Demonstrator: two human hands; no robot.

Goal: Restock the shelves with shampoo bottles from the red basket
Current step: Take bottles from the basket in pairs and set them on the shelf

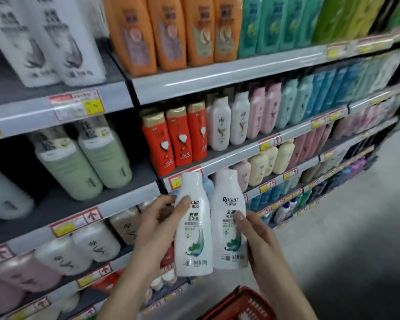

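Left hand: the left hand point(156, 229) grips a white Raclen shampoo bottle point(192, 225) upright, thumb curled across its front label, other fingers behind it.
Right hand: the right hand point(259, 239) holds a second white Raclen bottle point(229, 218), thumb pressed on the label, fingers wrapped behind.
Bottles: side by side, touching, in front of the shelves point(229, 158).
Red basket: the red basket point(243, 306) sits low, below the hands.
Shelf stock: red bottles point(174, 137) stand above the held pair.
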